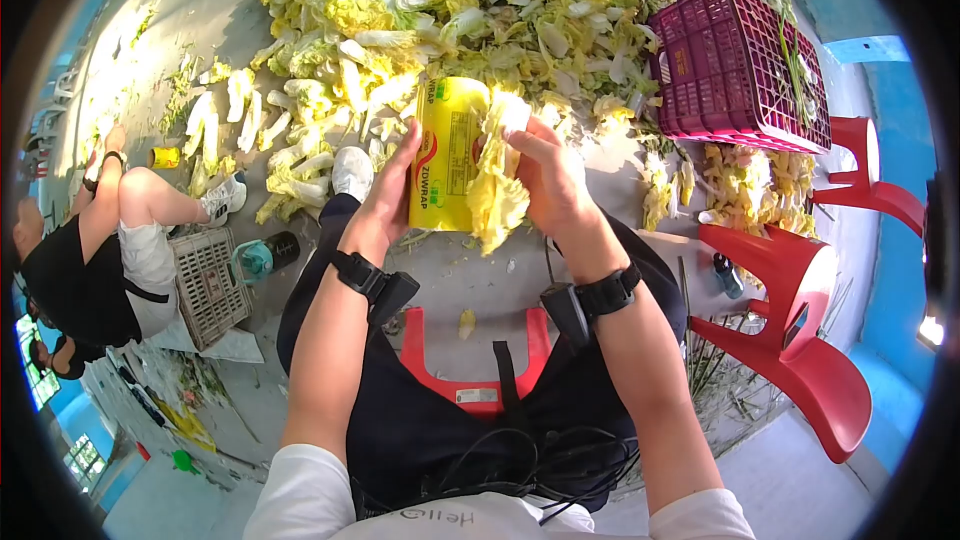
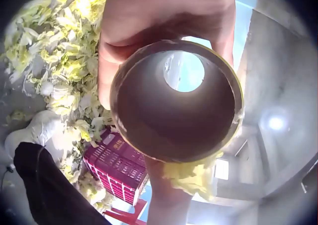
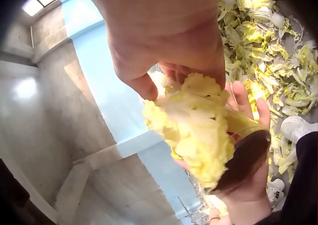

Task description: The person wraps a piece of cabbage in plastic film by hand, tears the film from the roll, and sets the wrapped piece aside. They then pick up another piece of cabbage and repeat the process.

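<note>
A yellow tube with printed lettering (image 1: 445, 155) is held upright by the left hand (image 1: 385, 190), whose fingers and thumb wrap its side. In the left wrist view the left hand (image 2: 169, 21) grips the tube (image 2: 121, 130), and its hollow end faces the camera. The right hand (image 1: 555, 180) pinches a pale yellow cabbage leaf (image 1: 497, 195) against the tube's right side. Seen from the right wrist, the leaf (image 3: 196, 126) hangs from the right hand's (image 3: 169, 41) thumb and fingers and covers part of the tube (image 3: 243, 158).
Loose cabbage leaves (image 1: 400, 30) cover the floor ahead. A magenta crate (image 1: 735, 70) stands at the upper right, red stools (image 1: 790, 310) at the right. At the left are another person (image 1: 90, 260), a grey crate (image 1: 210, 285) and a small yellow roll (image 1: 165, 157).
</note>
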`<action>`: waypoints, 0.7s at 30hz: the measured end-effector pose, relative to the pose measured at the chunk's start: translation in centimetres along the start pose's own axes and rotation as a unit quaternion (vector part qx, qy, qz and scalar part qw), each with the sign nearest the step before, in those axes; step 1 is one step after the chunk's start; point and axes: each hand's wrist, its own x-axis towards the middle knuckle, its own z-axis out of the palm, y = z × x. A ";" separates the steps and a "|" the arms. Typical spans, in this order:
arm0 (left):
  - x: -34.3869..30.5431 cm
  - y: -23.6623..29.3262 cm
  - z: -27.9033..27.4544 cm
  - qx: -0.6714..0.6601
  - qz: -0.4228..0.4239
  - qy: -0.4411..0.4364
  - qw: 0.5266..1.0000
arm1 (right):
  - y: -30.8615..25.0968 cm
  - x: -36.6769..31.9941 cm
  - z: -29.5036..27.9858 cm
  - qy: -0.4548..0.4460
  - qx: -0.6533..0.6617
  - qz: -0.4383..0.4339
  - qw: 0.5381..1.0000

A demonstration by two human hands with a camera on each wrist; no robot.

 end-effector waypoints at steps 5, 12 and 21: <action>-1.0 -0.6 -0.2 -0.072 -0.002 -0.032 0.997 | -1.9 -0.4 -0.5 -0.017 0.052 0.005 0.998; -0.4 0.1 2.1 0.096 0.104 0.038 0.989 | -1.2 0.3 -1.4 0.101 -0.150 0.004 0.983; -0.5 -0.2 1.6 0.005 0.052 0.102 0.993 | -0.7 0.2 -1.2 0.080 -0.117 0.079 0.987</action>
